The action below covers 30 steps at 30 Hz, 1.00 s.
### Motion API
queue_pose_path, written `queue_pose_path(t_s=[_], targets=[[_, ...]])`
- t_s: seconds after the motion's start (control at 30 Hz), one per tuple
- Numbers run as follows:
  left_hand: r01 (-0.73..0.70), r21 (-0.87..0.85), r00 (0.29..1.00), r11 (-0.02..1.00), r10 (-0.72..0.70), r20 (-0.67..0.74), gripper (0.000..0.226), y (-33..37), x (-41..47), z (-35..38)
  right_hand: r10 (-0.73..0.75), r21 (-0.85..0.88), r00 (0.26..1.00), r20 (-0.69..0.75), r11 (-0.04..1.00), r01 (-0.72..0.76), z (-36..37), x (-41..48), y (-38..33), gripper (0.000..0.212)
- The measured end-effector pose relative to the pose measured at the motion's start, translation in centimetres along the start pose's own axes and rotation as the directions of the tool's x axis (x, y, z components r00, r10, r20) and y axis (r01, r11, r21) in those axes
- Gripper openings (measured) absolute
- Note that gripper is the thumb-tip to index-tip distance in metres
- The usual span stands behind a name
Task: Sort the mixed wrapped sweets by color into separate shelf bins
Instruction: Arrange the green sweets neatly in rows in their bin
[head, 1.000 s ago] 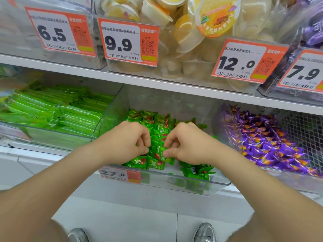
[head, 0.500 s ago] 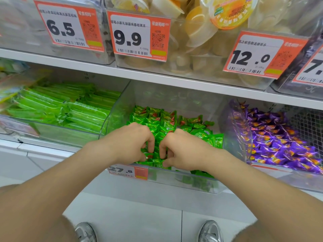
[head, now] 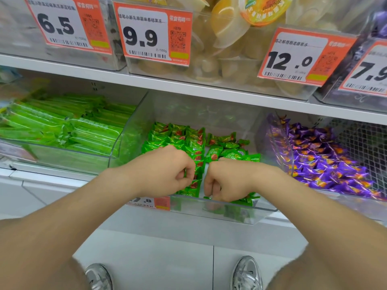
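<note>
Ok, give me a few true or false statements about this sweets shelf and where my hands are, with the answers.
1. The left hand and the right hand are both in the middle bin, among the green sweets. True.
2. The right bin holds red sweets. False: it holds purple sweets.
3. The price tag above the middle bin reads 9.9. True.
4. The upper shelf carries bottles. False: pale yellow cups sit there.
</note>
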<state>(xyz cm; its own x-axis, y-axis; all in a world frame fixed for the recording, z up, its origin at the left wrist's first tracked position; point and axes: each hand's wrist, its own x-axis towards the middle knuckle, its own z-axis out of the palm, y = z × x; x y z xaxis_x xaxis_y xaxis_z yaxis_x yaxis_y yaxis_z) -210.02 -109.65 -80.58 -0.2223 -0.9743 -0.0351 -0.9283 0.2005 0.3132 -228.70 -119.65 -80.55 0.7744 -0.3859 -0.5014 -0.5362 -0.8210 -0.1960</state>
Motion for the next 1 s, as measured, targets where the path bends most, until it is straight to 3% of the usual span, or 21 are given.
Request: queue_pose_path(t_s=[0.07,0.17,0.3,0.47,0.57,0.63,0.8,0.9,1.0], targets=[[-0.002,-0.008,1.0,1.0,0.002,-0.005,0.008,0.0,0.1,0.0,0.008,0.032,0.998,0.057,0.999,-0.01,-0.3,0.2,-0.1,0.024],[0.0,-0.026,1.0,1.0,0.0,-0.013,0.008,0.0,0.1,-0.1,-0.003,0.072,0.985,0.171,0.997,-0.009,-0.7,0.0,0.1,0.044],[0.011,-0.045,1.0,0.999,-0.012,-0.021,0.007,0.1,0.3,-0.2,-0.001,0.207,0.974,0.227,0.977,-0.047,-1.4,-0.7,-0.4,0.039],[0.026,-0.102,1.0,0.994,-0.027,-0.009,0.009,0.4,0.2,-0.5,-0.109,0.36,0.988,0.112,0.931,0.062,-2.0,-2.1,0.0,0.028],[0.071,-0.182,0.997,0.981,-0.064,0.047,0.031,0.5,-0.1,-1.1,-0.166,0.457,0.986,0.013,0.878,0.141,-2.2,-2.5,0.7,0.02],[0.12,-0.294,0.991,0.948,-0.097,0.09,0.037,0.6,-0.4,-1.6,-0.146,0.521,0.985,-0.092,0.836,0.173,-2.3,-2.6,0.9,0.014],[0.231,-0.626,0.972,0.745,-0.209,0.109,0.041,0.9,-1.1,-2.4,0.025,0.651,0.939,-0.343,0.726,0.219,-2.6,-2.6,0.6,0.013],[0.251,-0.673,0.956,0.695,-0.286,0.06,0.03,1.0,-1.3,-3.1,0.057,0.71,0.928,-0.368,0.662,0.241,-2.8,-2.8,-0.2,0.012],[0.263,-0.618,0.954,0.74,-0.295,0.053,0.019,0.8,-1.5,-3.2,0.036,0.628,0.905,-0.423,0.732,0.264,-2.7,-2.3,-0.3,0.014]])
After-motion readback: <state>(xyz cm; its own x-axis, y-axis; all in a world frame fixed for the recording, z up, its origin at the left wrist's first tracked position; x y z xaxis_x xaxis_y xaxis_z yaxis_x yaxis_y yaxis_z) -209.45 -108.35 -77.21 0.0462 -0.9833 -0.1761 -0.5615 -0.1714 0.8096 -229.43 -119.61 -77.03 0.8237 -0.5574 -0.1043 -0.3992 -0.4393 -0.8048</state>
